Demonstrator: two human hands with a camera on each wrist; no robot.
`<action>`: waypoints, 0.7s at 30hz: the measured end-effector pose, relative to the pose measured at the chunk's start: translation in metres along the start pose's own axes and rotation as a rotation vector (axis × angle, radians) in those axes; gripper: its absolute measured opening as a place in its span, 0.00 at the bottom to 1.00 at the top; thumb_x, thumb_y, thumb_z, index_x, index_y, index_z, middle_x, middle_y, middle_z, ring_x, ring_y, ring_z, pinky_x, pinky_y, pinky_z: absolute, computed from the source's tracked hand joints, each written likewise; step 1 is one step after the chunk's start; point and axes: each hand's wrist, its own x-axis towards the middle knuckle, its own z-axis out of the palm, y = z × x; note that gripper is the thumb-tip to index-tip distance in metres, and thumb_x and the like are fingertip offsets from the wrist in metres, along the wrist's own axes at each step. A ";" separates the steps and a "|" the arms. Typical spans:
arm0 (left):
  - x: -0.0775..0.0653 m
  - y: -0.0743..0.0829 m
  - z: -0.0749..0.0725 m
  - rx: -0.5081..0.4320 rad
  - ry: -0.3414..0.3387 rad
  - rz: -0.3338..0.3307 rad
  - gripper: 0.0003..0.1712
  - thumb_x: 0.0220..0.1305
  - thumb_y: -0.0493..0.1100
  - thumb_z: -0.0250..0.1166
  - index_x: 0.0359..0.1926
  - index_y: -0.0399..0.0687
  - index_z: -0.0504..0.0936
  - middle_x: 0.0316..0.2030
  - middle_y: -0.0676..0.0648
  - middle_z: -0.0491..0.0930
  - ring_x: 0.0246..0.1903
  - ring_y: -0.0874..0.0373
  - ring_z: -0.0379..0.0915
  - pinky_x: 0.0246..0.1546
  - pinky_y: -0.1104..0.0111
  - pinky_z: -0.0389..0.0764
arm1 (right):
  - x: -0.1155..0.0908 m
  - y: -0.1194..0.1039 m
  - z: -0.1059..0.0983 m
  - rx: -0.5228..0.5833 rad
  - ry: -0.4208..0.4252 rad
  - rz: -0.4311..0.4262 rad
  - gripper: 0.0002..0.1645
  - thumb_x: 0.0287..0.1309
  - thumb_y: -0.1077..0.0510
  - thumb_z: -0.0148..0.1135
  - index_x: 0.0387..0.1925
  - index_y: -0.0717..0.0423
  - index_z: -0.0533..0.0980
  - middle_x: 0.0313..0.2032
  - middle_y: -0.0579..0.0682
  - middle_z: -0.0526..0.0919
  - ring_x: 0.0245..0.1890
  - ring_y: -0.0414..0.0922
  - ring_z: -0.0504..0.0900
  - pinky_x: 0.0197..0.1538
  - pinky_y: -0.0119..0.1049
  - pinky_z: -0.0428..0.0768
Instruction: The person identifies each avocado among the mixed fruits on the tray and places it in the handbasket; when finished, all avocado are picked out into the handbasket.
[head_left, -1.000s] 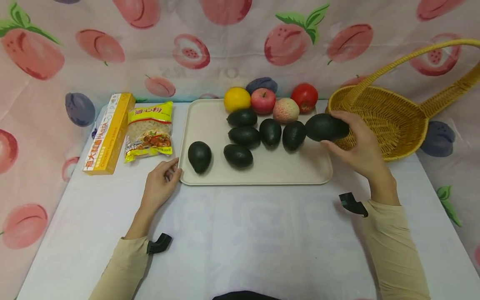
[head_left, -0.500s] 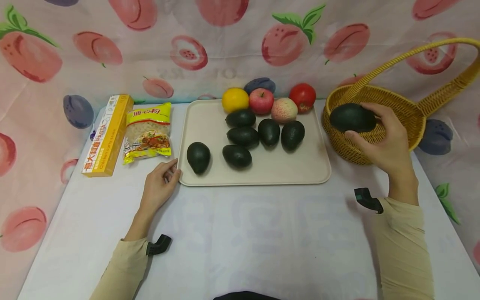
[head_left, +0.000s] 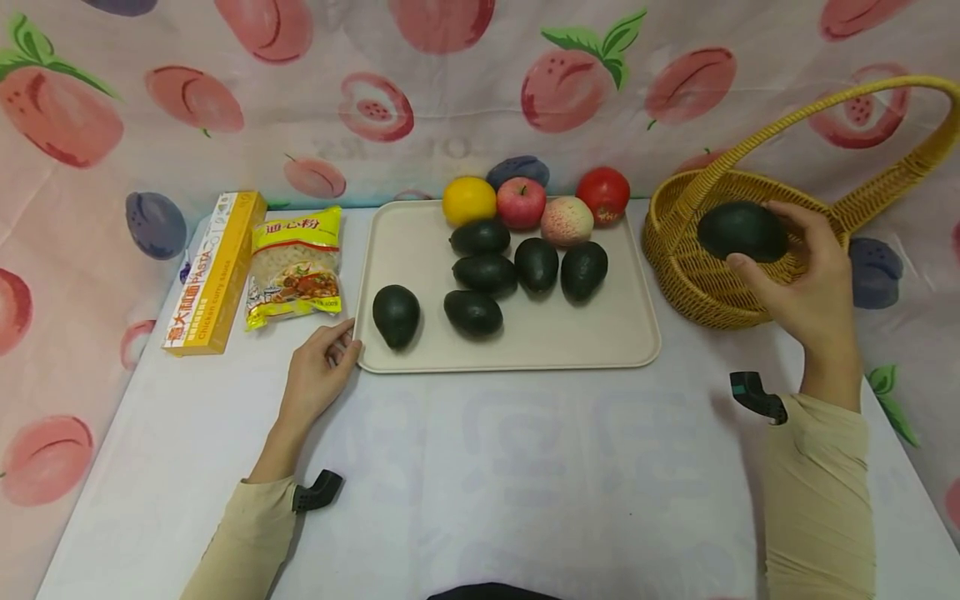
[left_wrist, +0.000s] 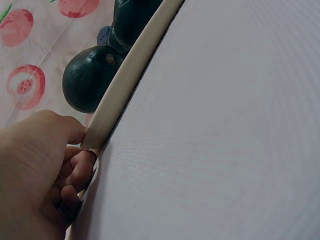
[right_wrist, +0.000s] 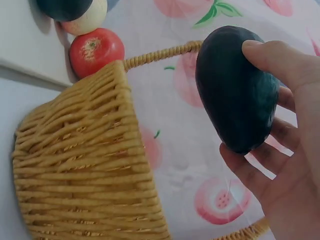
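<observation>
Head — seven avocados [head_left: 742,232], one basket [head_left: 692,287]

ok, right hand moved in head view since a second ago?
Yes, rightward, away from the tray: the avocado in the right hand overlapped the tray's right edge then; now it appears over the basket.

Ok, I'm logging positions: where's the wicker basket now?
In the head view, the wicker basket stands at the right, beside the tray, partly hidden by the right hand and its avocado.
</observation>
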 end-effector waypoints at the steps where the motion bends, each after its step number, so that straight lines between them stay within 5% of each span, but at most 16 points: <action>1: 0.000 0.000 0.000 0.000 -0.001 -0.001 0.21 0.63 0.43 0.60 0.56 0.42 0.78 0.31 0.48 0.75 0.26 0.60 0.67 0.24 0.78 0.64 | 0.000 0.005 -0.001 -0.012 -0.007 0.012 0.41 0.41 0.67 0.71 0.61 0.52 0.70 0.56 0.40 0.75 0.54 0.31 0.71 0.55 0.20 0.67; 10: 0.000 0.001 0.000 -0.001 -0.003 -0.001 0.21 0.63 0.43 0.60 0.56 0.42 0.78 0.31 0.48 0.75 0.26 0.60 0.67 0.24 0.78 0.63 | -0.002 0.027 -0.002 -0.131 -0.058 0.105 0.38 0.45 0.60 0.72 0.61 0.40 0.72 0.50 0.27 0.70 0.50 0.28 0.66 0.51 0.21 0.62; 17: 0.000 0.001 0.000 -0.002 -0.005 -0.003 0.21 0.63 0.43 0.60 0.56 0.42 0.78 0.31 0.47 0.75 0.26 0.59 0.67 0.24 0.79 0.63 | -0.004 0.035 -0.001 -0.222 -0.142 0.234 0.38 0.50 0.51 0.69 0.63 0.35 0.68 0.60 0.47 0.71 0.59 0.40 0.67 0.56 0.24 0.61; 21: 0.000 0.001 0.000 -0.003 -0.006 -0.005 0.21 0.63 0.43 0.60 0.56 0.42 0.78 0.31 0.47 0.75 0.26 0.59 0.67 0.24 0.79 0.63 | -0.003 0.038 0.000 -0.264 -0.239 0.328 0.39 0.53 0.44 0.66 0.67 0.37 0.63 0.65 0.54 0.66 0.62 0.57 0.66 0.63 0.45 0.65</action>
